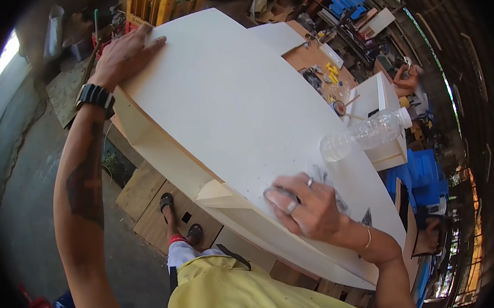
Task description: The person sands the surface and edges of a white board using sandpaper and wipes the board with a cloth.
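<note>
A large white panel (220,93), the top of a cabinet-like wooden piece, lies in front of me. My left hand (125,56), watch on the wrist, rests flat over its far left corner, fingers stretched out. Low on the panel, my right hand (311,207) is closed and pressed down on a greyish, dark-marked rag (337,192), partly hidden under the fingers. Dark specks and smudges show around this hand. A clear plastic bottle (366,134) lies on its side just beyond it, with a little liquid apparently inside.
Behind the panel, a brown board (333,82) carries yellow pieces, a tape roll (339,108) and small items. A white drawer-like box (379,122) stands to the right, near blue plastic containers (418,179). Another person (407,80) sits farther back. Wooden boards (147,198) lie underfoot.
</note>
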A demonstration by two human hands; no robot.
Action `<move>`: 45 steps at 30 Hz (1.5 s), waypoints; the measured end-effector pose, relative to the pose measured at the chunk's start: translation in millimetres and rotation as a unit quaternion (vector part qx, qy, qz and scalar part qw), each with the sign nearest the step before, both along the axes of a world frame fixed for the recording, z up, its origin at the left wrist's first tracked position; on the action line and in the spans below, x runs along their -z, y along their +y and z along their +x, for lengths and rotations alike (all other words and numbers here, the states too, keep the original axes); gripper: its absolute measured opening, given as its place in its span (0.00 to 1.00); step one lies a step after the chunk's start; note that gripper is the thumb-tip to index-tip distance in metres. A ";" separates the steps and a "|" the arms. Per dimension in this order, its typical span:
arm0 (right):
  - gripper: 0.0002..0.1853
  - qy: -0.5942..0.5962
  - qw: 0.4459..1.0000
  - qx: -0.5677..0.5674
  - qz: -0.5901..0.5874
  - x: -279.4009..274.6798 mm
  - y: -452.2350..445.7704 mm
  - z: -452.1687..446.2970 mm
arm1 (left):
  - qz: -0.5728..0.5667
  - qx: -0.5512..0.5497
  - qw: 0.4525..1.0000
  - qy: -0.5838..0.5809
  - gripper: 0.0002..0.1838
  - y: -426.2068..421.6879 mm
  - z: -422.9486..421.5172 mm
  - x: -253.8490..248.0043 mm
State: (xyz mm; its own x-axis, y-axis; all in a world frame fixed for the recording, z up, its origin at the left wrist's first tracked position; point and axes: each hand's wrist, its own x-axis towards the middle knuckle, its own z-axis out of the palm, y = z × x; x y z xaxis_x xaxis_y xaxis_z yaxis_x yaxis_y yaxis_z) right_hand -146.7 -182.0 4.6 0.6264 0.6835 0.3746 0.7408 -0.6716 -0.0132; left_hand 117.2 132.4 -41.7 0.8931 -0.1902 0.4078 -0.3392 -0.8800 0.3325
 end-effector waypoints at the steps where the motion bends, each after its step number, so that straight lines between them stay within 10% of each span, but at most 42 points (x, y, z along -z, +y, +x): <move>1: 0.11 -0.007 1.000 -0.001 -0.003 0.3 -0.8 6.8 | 0.000 -0.005 1.000 0.008 0.35 0.0 -0.7 -0.7; 33: 0.07 0.035 0.998 0.045 0.029 -2.6 15.9 9.0 | -0.011 -0.003 1.000 0.006 0.34 -0.5 -2.0 0.3; 45: 0.25 0.060 0.986 0.099 -0.123 -14.1 6.2 -34.1 | -0.008 0.007 0.999 0.043 0.35 3.3 -3.3 -3.2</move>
